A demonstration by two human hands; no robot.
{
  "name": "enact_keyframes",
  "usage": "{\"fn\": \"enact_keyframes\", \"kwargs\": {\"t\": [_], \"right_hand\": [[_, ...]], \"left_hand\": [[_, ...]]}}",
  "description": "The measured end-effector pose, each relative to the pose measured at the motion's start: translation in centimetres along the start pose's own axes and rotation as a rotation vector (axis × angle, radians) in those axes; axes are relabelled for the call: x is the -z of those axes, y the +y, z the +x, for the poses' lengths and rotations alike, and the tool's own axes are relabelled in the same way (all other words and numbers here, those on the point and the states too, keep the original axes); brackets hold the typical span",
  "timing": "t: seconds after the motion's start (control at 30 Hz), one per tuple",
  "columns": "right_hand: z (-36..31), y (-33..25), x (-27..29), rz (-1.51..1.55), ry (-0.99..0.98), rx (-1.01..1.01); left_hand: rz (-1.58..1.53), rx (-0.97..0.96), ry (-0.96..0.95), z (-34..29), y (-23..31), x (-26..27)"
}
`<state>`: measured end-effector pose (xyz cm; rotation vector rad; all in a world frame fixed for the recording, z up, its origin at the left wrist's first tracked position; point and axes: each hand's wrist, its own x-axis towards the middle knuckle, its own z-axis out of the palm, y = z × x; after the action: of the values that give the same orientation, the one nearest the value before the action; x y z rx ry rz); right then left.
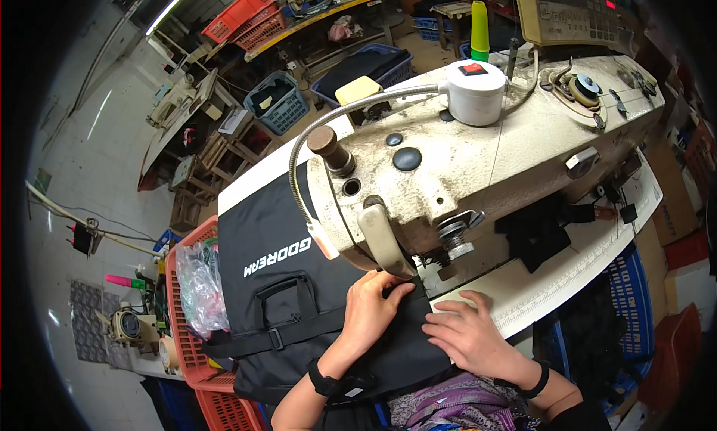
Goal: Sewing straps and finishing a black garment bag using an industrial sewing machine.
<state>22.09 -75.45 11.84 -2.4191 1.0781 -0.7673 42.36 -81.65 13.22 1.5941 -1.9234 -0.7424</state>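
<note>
A black fabric bag (258, 229) with white lettering, a strap handle and a buckle (277, 337) lies across the sewing machine table, on the left and below the machine head. My left hand (367, 310) pinches the edge of the bag between thumb and fingers, close to the needle area of the cream sewing machine (470, 162). To its right, my right hand (467, 330) rests with fingers apart at the bag's right edge, partly over the white table. The machine's presser foot and needle are mostly hidden behind the machine head and lever (386, 240).
Black fabric scraps (534, 233) lie under the machine arm. A white lamp base (474, 95) and a green thread cone (479, 31) stand on top. An orange basket (179, 296) with clear plastic is at left, a blue basket (635, 304) at right.
</note>
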Motion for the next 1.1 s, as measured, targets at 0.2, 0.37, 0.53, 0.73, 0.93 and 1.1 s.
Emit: {"fn": "enact_keyframes", "kwargs": {"t": [0.2,0.37,0.53,0.73,0.93,1.1], "right_hand": [[1.6,0.6,0.3,-0.063,0.062,0.016],[1.5,1.1,-0.3,-0.196,0.021,0.044],[1.5,1.2,-0.5,-0.202,0.014,0.047],[1.5,1.2,-0.5,-0.214,0.021,0.051],[1.6,1.1,-0.6,-0.258,0.022,0.04],[2.5,1.2,-0.6,-0.298,0.042,0.019]], "left_hand": [[0.014,-0.003,-0.008,-0.1,0.2,0.2],[0.113,-0.092,0.012,-0.4,0.7,0.2],[0.278,-0.429,-0.101,-2.2,0.0,1.9],[0.359,-0.479,-0.178,-3.6,-2.0,1.6],[0.355,-0.495,-0.182,-3.1,-2.5,1.7],[0.312,-0.478,-0.183,-1.9,-3.1,1.9]]}}
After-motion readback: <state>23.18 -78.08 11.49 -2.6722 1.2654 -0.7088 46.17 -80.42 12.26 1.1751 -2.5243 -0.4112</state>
